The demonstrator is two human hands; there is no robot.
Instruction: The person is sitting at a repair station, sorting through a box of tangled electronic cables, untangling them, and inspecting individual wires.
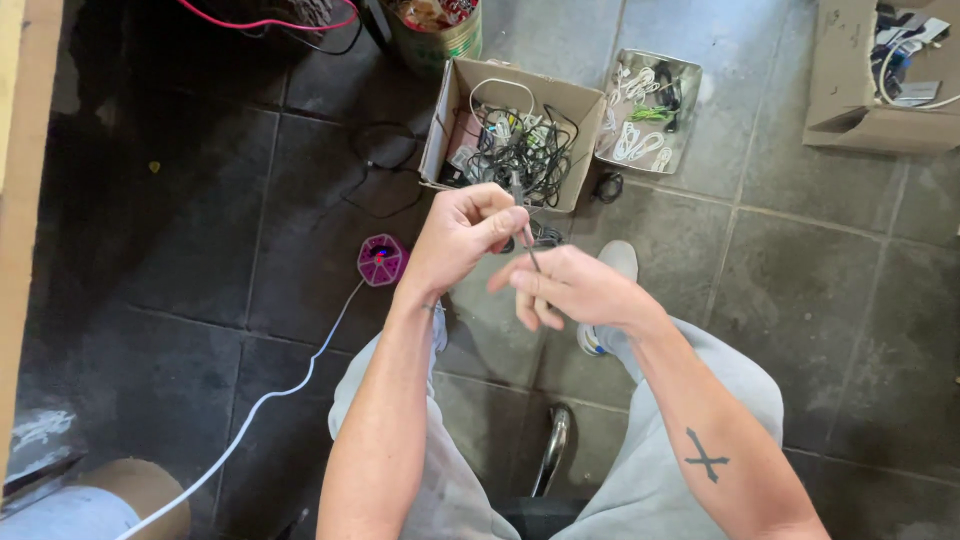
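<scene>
Centre frame: my left hand (pixel 462 232) has fingers pinched together on the top of a thin dark cable (pixel 530 245), thumb over index. The cable's long axis runs near vertical, tilted slightly down-right, and its lower end drops behind my right hand (pixel 565 290), just beside and below the left. Right fingers (pixel 530 310) are loosely curled toward the cable; I cannot tell whether they grip it or only touch. Left hand is the nearer on the upper end, right on the lower. Straight above, an open box (pixel 452 110) full of tangled cables sits on the floor. Right of it a shiny tray (pixel 690 80) holds white cables. Purple socket (pixel 381 260) with white cord (pixel 270 395) lies left of my hands. Another box (pixel 850 90) upper right. Nothing between my hands blocks the cable.
</scene>
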